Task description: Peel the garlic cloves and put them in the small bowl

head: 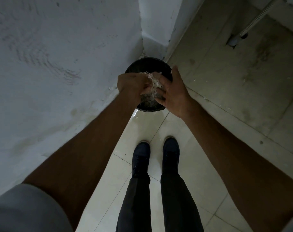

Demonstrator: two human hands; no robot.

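I stand over a black round bin (147, 63) set on the floor in a wall corner. Both hands are held together above its mouth. A clump of pale, papery garlic skins (153, 82) sits between them. My left hand (134, 84) is curled against the skins from the left. From the right, my right hand (171, 91) presses on them with its fingers spread. More skins lie inside the bin under the hands. No garlic cloves and no small bowl are in view.
A white wall (58, 64) runs along the left. Pale floor tiles (184, 164) carry a few stray skin flakes near the bin. My dark shoes (156, 153) stand close behind the bin. A hose and pipe fitting (237, 39) are at the upper right.
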